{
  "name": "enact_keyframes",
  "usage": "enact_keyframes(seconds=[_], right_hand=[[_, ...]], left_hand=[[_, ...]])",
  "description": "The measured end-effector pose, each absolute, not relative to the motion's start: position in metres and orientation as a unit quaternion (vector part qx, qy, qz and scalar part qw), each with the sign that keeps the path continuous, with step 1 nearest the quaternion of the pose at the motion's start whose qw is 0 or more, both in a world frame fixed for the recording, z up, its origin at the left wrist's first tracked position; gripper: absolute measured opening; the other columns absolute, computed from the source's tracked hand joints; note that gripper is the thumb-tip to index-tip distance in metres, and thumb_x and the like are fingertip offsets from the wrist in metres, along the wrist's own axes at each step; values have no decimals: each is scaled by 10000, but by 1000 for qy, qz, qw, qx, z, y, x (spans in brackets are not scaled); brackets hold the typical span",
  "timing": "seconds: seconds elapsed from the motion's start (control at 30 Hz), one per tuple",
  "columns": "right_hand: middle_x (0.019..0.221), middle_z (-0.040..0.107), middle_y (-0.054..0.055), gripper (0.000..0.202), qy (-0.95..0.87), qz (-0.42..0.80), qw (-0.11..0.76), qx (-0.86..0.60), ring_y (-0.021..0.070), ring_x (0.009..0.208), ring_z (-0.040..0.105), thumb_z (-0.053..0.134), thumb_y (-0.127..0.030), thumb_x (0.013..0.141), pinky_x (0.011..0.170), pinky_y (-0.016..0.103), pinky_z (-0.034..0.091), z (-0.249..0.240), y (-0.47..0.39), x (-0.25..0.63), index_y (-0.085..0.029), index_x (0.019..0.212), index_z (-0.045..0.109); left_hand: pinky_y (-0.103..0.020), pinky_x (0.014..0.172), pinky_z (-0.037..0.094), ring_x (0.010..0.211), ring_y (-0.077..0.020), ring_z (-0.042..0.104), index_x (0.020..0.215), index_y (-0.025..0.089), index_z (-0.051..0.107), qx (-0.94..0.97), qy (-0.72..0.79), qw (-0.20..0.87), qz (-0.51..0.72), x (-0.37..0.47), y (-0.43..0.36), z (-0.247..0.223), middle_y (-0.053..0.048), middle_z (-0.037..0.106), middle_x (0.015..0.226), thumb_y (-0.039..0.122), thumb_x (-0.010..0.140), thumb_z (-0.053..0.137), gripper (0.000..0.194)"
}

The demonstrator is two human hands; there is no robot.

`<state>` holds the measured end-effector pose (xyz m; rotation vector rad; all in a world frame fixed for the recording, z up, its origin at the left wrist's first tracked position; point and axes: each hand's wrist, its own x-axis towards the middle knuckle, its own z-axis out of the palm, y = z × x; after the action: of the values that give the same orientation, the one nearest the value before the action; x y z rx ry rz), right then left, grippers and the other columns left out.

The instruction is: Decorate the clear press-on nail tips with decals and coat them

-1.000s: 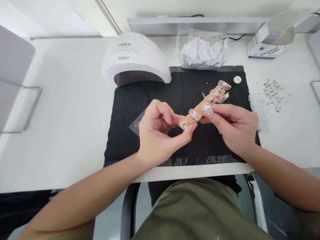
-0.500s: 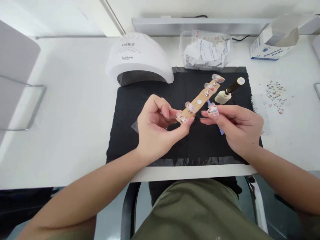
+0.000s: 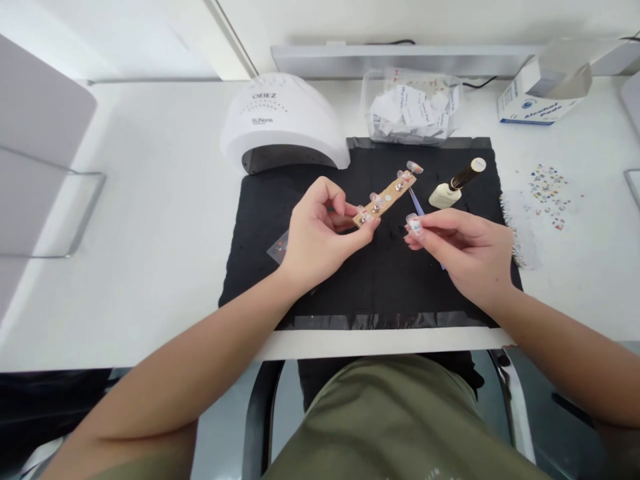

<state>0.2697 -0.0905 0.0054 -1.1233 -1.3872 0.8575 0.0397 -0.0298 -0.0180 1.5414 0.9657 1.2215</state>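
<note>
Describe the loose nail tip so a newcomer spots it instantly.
Start at the black rectangular mat on the white table; over its right half is the bare right hand. It pinches a small, clear, curved nail tip with coloured decoration. Unlike the similar clear tips on the light-brown wooden strip in the left hand, this one is off the strip.

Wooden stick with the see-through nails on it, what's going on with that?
A person holds the wooden stick in their left hand, with four clear, decorated fake nails on it. Their right hand pinches one more nail, held apart from the stick. A round white spot shows between the nails on the stick. On the black mat are purple tweezers, partly hidden by the right hand, and a bottle with a dark cap.
</note>
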Motion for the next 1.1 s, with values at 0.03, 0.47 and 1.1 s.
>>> enact_keyframes(seconds=[0.03,0.47,1.1], right_hand=[[922,905,-37,158,-586,367,545,-475,159,768,873,899,-216,937,768,288,782,5,-91,270,-354,1012,914],[948,911,-24,92,-598,410,493,-480,178,767,869,896,-281,941,777,334,787,6,-93,271,-343,1008,906],[974,904,-23,98,-588,419,470,-508,196,801,863,889,-291,947,799,399,776,8,-96,268,-375,995,906]], left_hand=[[-208,606,664,618,-100,729,880,262,392,622,393,464,492,40,-29,-18,44,736,819,382,791,1046,671],[-216,538,556,642,-124,728,902,266,409,637,482,375,470,33,-9,-30,52,699,823,186,755,955,571],[-406,966,609,974,-213,776,1107,259,497,737,554,219,318,29,-11,-14,38,729,947,156,826,867,476]])
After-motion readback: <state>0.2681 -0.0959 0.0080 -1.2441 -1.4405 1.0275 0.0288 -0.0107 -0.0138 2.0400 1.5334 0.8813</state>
